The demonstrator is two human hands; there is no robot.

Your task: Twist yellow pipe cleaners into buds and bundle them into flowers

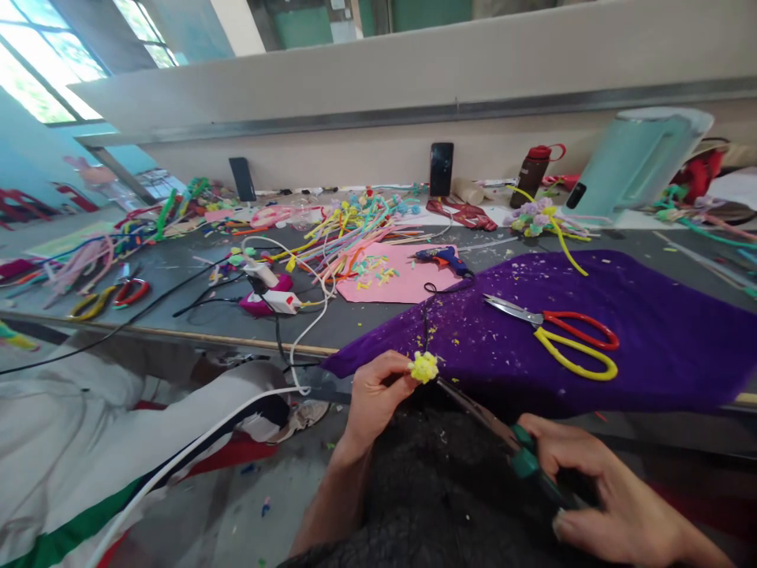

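Between the thumb and fingers of my left hand [382, 394] is a small, fluffy yellow pompom-like flower piece [424, 367]. It is held over my dark lap, at the front edge of the purple cloth [591, 284]. My right hand [609, 489] grips green-handled scissors [479, 410], their long, narrow metal blades pointing up and left. The tip lies just beside the yellow piece; I cannot tell whether they touch. Another pair of scissors [541, 319], with one red and one yellow handle, lies partly open on the cloth.
A blue glue gun [441, 258] lies on pink foam [384, 288] with yellow scraps. Behind are piled pipe cleaners [355, 229], a phone [441, 170], a bottle [535, 173] and a teal container [639, 166]. A white cable [311, 331] hangs over the edge. Another person's leg [195, 426] is at left.
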